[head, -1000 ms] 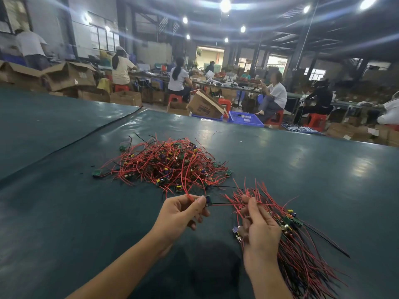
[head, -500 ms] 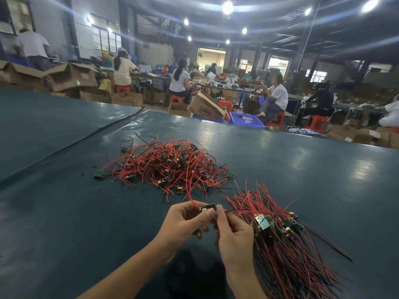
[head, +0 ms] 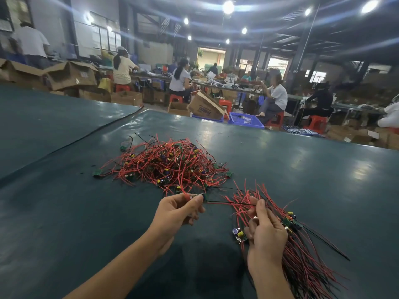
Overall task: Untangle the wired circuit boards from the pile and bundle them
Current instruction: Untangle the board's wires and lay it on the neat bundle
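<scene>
Dark green bench matting (head: 64, 212) carries the tangled pile (head: 170, 167) of red-wired circuit boards, which lies just beyond the hands. The left hand (head: 179, 212) pinches 1 small board (head: 198, 196) between thumb and fingers. Its black wire (head: 228, 203) stretches to the right hand (head: 266, 231), which is curled round the gathered bundle (head: 306, 262). The step seems to be joining: draw the wire straight, lay this board level with the bundle's others, then tighten the grip.

Pile (head: 170, 167) sits mid-table (head: 302, 173); bundle (head: 302, 251) near-right of pile; both hands between; crate (head: 245, 120) beyond pile, past table's far edge.
</scene>
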Demonstrator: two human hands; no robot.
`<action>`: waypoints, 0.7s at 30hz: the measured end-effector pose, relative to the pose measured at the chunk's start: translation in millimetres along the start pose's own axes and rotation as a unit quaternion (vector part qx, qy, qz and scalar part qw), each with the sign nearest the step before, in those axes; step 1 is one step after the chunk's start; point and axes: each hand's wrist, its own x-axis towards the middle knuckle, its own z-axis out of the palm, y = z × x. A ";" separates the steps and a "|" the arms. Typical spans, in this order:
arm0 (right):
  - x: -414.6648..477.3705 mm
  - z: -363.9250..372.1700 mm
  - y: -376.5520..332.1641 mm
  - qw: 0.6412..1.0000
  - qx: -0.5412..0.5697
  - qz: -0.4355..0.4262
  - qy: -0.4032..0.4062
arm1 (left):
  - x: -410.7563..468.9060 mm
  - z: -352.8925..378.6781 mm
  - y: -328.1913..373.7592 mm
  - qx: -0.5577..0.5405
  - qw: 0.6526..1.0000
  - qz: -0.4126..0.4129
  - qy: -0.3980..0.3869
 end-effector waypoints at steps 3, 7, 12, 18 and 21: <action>-3.8 2.9 1.8 0.999 -0.008 -0.017 -0.043 | 2.8 -3.7 1.7 -0.084 0.995 -0.044 0.030; -10.2 6.7 2.0 0.993 -0.003 -0.027 -0.111 | 6.2 -7.6 4.2 -0.149 0.983 -0.087 0.061; -14.7 7.2 5.4 0.988 0.009 0.014 -0.155 | 7.2 -12.5 7.5 -0.186 0.969 -0.159 0.043; -37.4 23.2 20.0 0.961 -0.129 -0.020 -0.245 | -3.4 1.0 6.7 -0.225 0.934 -0.253 -0.114; -44.2 27.0 20.6 0.961 -0.136 -0.029 -0.239 | -7.5 5.0 6.2 -0.215 0.924 -0.285 -0.139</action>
